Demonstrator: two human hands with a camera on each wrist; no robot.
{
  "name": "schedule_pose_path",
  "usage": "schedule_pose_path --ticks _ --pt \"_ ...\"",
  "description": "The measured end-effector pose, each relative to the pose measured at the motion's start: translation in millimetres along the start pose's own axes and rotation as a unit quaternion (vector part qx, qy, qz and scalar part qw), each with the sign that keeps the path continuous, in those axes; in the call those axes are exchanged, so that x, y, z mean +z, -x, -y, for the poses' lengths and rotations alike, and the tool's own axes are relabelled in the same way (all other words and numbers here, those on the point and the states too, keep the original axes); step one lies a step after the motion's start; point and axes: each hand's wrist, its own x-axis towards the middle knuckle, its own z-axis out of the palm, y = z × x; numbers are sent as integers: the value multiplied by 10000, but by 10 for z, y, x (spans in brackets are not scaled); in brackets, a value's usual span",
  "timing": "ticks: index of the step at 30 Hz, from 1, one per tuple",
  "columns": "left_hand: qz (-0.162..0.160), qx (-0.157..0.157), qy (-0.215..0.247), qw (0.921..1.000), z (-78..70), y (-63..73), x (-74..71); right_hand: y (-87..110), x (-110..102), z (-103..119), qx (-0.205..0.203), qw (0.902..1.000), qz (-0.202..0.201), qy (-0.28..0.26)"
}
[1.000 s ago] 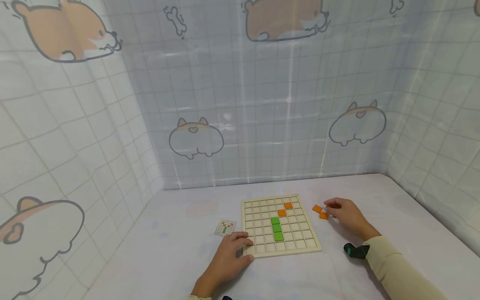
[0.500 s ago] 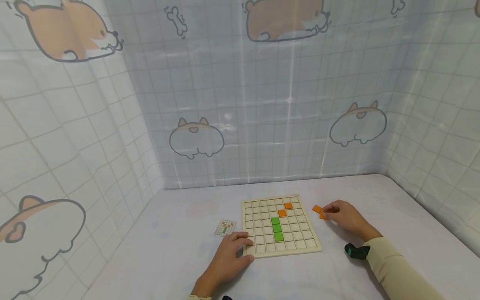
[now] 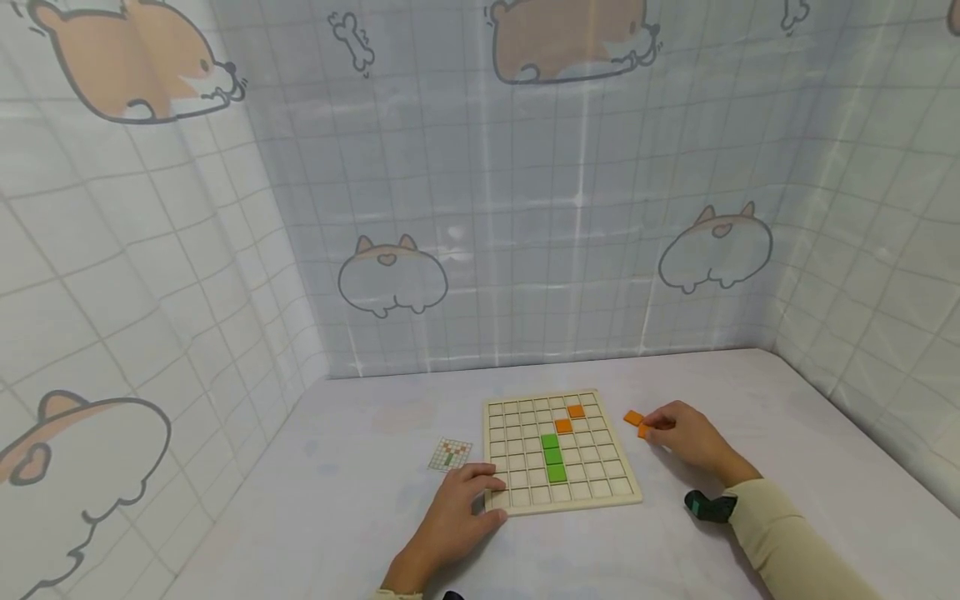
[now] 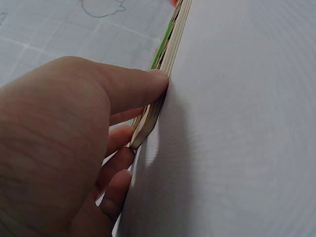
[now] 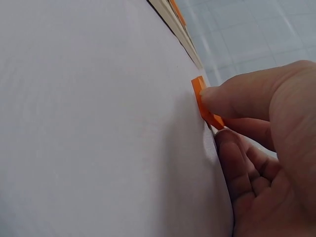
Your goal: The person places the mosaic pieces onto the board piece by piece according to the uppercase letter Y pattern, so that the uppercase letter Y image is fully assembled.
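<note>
A pale square grid board [image 3: 592,454] lies on the table in the head view. My left hand [image 3: 455,521] holds its near left corner, thumb on the near edge and fingers at the left side. A column of green tiles [image 3: 552,457] sits in its cells, with two orange tiles [image 3: 563,426] stepping diagonally up to the right. Right of the board, my right hand [image 3: 690,439] pinches an orange square tile [image 5: 198,91] between thumb and finger, low at the tabletop; the fingers partly cover it. Just beyond lies another loose orange tile [image 3: 633,417].
A small pattern card [image 3: 450,455] with a coloured grid lies left of the board. White cloth covers the table [image 3: 360,467]. Sheets printed with cartoon dogs [image 3: 392,279] enclose the back and both sides. A dark wrist device [image 3: 708,506] is by the right cuff.
My right hand has shifted slightly left onto the nearer loose orange tile and pinched it, covering more of it. The left hand and the board have stayed put.
</note>
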Motion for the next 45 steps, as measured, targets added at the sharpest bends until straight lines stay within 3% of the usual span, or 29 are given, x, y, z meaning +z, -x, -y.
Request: schedule_pose_path --ticks 25,45 --pt "27 19 -26 10000 4 6 -15 13 27 37 -189 9998 -21 -36" --pt "57 -122 -38 9999 31 -7 16 57 10 23 52 9984 -342 -450"
